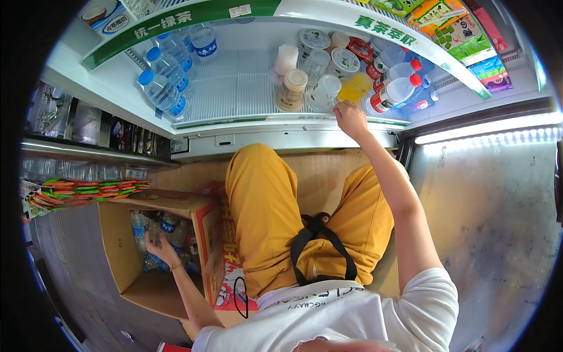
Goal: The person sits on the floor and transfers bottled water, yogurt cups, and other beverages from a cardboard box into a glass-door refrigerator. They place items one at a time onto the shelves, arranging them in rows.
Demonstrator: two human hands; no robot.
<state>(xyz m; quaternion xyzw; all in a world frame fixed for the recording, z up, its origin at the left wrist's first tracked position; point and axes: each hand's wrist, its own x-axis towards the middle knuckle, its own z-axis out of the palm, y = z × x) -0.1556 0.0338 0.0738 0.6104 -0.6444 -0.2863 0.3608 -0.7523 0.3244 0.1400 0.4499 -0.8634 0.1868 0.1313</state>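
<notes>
My left hand (163, 251) is inside an open cardboard box (112, 246) on the floor at my left. Its fingers are spread above several plastic water bottles (168, 223) with blue labels, and none is in its grasp. At the front edge of the refrigerator shelf (233, 92), my right hand (350, 119) has its fingers curled; whether they grip the edge cannot be told. Just beyond it is a yellow drink cup (355, 86), beside a clear plastic cup (323, 93) and a beige lidded cup (291, 90). Blue-capped water bottles (163, 93) stand along the shelf's left side.
Red-capped bottles (393, 93) line the right of the shelf. Above hangs a green-and-white shelf front (184, 26). An open glass door (488, 211) with a light strip is at my right. Colourful packets (83, 191) hang at the left, above the box.
</notes>
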